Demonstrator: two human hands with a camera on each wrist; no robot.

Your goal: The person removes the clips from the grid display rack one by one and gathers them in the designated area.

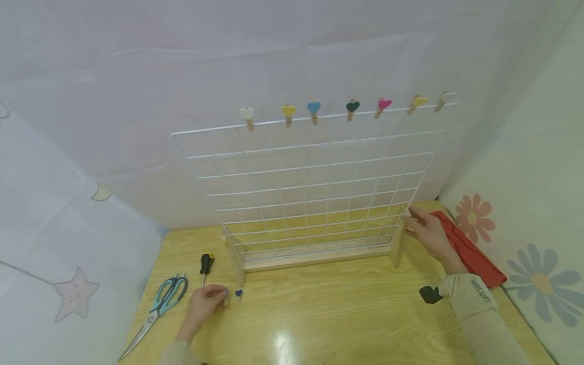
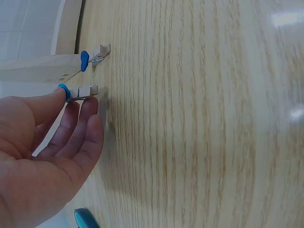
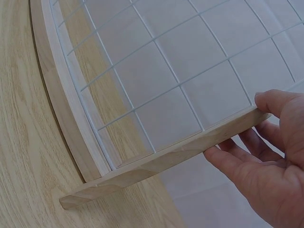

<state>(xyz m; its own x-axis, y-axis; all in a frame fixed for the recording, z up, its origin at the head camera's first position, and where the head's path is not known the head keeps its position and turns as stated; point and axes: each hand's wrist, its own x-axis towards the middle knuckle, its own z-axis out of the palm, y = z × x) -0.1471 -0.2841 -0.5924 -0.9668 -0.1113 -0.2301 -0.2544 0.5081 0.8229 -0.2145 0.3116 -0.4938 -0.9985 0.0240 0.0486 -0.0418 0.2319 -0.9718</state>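
Note:
Between thumb and fingers my left hand [image 1: 203,306] pinches a small wooden clothespin [image 2: 84,92] with a blue heart on it, low over the table. Beside it lies another clothespin [image 2: 99,54], its heart dark blue, near the foot of a wooden stand. My right hand [image 1: 431,235] grips the upper end of the stand's right wooden side piece [image 3: 175,147], thumb on one face and fingers on the other. The stand holds up a white wire grid [image 1: 274,122]. Along the grid's top bar sit several heart clothespins, among them a yellow one [image 1: 289,111] and a pink one [image 1: 384,104].
Scissors [image 1: 155,313] with teal handles lie at the table's left edge, and a black screwdriver [image 1: 207,263] lies behind the left hand. Red cloth [image 1: 474,253] rests at the right edge. Near the right sleeve is a small dark object [image 1: 430,295]. Printed sheets surround the table.

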